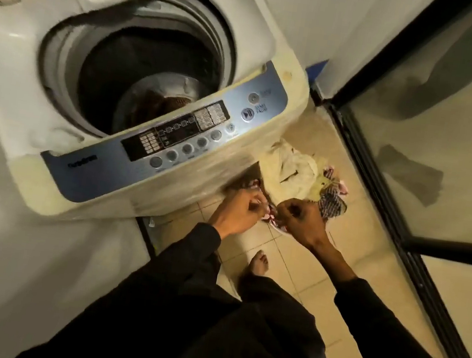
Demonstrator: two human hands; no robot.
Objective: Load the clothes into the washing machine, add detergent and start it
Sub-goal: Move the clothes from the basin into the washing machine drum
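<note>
A white top-loading washing machine (14,62) stands at the left with its lid up and its drum (140,71) uncovered; something brown lies at the drum's bottom. Its blue control panel (180,137) faces me. On the tiled floor to the machine's right lies a pile of clothes (299,172), cream and patterned. My left hand (238,209) and my right hand (302,218) are low beside the machine's front corner, both closed on a red-and-white patterned garment (258,186) between them. Most of that garment is hidden by my hands.
A dark-framed glass sliding door (381,175) runs along the right, reflecting the room. A white wall (326,24) is behind the machine. My bare foot (257,264) and dark trousers fill the lower middle. Beige floor tiles (327,298) lie between me and the door.
</note>
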